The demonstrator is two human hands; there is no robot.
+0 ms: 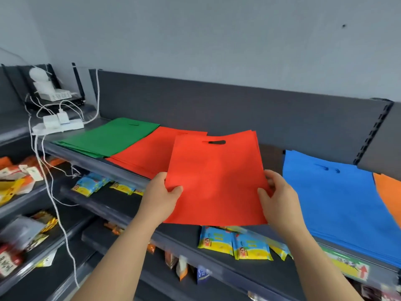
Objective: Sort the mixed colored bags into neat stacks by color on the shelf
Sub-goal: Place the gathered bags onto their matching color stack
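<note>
Pinching the held red bags point(217, 181) at their 7 o'clock corner with the left fingers point(176, 190), thumb on top and the rest curled beneath; pinching the 4 o'clock edge the same way with the right fingers point(263, 193). Both left hand point(160, 193) and right hand point(282, 198) thus closed on cloth, with nothing else in either. Held off the shelf point(217, 105), tilted up toward its back wall, handle slot at 12 o'clock, hovering above the front lip between two piles and overlapping, in this view, the near edge of the red stack point(147, 148) at 10 o'clock. Likely trouble from here: gripped only along the lower edge, with several layers fanned at the 1 o'clock corner, so apt to splay or shed a bag on the way down; apt also to land askew on the red stack and drag its top bags toward the lip, seemingly with little margin there; once slid off, probably bound for the snack packets point(234, 244) at 6 o'clock on the tier below. Limp fabric by the look of it, so best lowered flat and squared against the pile's edges. Counting outward: two hands; one held bundle, number of bags in it not readable; one red stack; one green stack point(108, 137) farther along at 10 o'clock; one blue stack point(338, 203) at 3 o'clock; one orange bag point(388, 192) past the blue, cut by the frame, so single or stacked not tellable; snack packets too many and too blurred for a firm count.
</note>
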